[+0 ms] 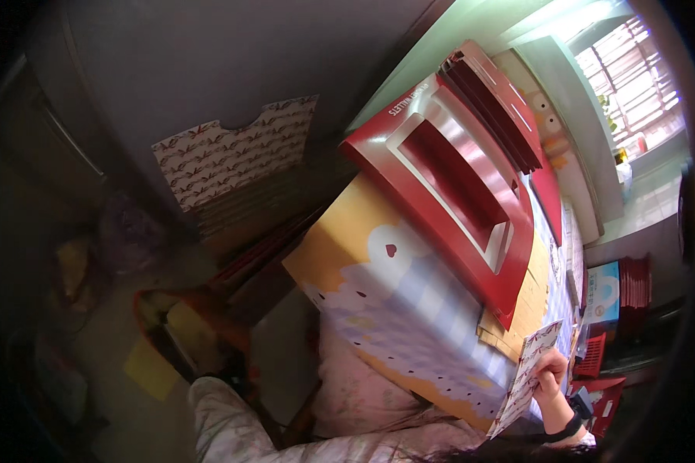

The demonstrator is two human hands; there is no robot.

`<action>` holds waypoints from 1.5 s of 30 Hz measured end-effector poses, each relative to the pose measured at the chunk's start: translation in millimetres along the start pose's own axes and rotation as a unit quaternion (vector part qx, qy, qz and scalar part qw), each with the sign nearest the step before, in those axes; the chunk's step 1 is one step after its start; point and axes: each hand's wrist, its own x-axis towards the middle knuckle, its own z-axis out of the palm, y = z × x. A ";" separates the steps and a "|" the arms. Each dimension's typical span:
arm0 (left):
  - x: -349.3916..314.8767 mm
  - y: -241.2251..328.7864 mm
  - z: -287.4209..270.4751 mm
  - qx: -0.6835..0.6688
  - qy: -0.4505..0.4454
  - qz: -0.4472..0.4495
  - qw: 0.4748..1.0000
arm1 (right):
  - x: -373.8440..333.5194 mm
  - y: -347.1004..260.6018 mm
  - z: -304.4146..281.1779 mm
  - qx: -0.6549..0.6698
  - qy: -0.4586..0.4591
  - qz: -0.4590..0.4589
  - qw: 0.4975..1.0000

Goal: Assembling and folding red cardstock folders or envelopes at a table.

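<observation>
My right hand [550, 373] comes in at the lower right, with a dark band round the wrist. Its fingers are closed on the edge of a patterned card [523, 380], white with a repeated reddish print, held tilted at the table's near edge. Just beyond the card lies a brown cardboard piece [504, 337]. A large glossy red cardboard panel [409, 158], with a recessed rectangular opening, rests tilted on the table. My left hand is out of view.
A cartoon-print cloth [409, 309] covers the table. Dark red folded sheets [493, 112] stand behind the panel. Another patterned card [239, 150], notched on top, is against a grey surface. A blue-and-white box [601, 292] and red basket [591, 355] are at right; an orange-rimmed container [150, 305] sits low left.
</observation>
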 end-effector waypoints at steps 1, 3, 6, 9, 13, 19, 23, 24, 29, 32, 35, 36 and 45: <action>-0.3 3.5 -4.5 -0.008 0.015 0.000 1.000 | 3.9 -4.3 5.3 0.011 -0.003 0.003 1.000; -1.7 12.9 -12.9 -0.028 0.045 -0.001 0.999 | 3.7 -1.5 8.0 0.015 -0.003 -0.009 1.000; 1.7 15.1 -19.6 -0.050 0.075 -0.002 0.996 | -1.0 7.2 1.0 0.012 -0.002 -0.014 1.000; 8.5 -7.2 -13.1 -0.146 0.118 -0.048 0.981 | -1.8 6.4 0.4 0.010 0.001 -0.004 1.000; 4.9 -20.2 1.9 -0.263 0.178 -0.107 0.942 | -2.7 7.7 -1.1 0.014 -0.003 -0.010 1.000; -3.4 -11.7 25.9 -0.422 0.272 -0.160 0.850 | 2.2 9.9 6.4 0.024 0.002 -0.025 0.999; -17.8 -30.7 27.3 -0.515 0.334 -0.187 0.767 | 11.6 -1.8 13.6 0.040 -0.015 -0.044 0.998; -20.7 -38.8 21.0 -0.508 0.342 -0.185 0.768 | 13.0 -3.9 13.2 0.046 -0.032 -0.054 0.997; -35.0 -34.8 -65.2 -0.379 0.466 -0.115 0.791 | 15.9 -1.6 10.9 0.049 -0.049 -0.070 0.995; -52.5 -61.6 -131.6 -0.319 0.578 -0.049 0.750 | 20.0 -4.4 15.7 0.109 -0.069 -0.093 0.987; -83.4 -20.8 -218.4 -0.396 0.657 0.015 0.641 | 21.1 1.0 18.3 0.141 -0.071 -0.107 0.982; -103.7 6.3 -250.1 -0.394 0.668 0.027 0.631 | 20.4 3.9 17.4 0.168 -0.074 -0.085 0.979; -266.7 204.1 -402.4 -0.644 0.499 0.341 0.470 | 4.7 10.4 -27.3 0.318 -0.068 -0.004 0.946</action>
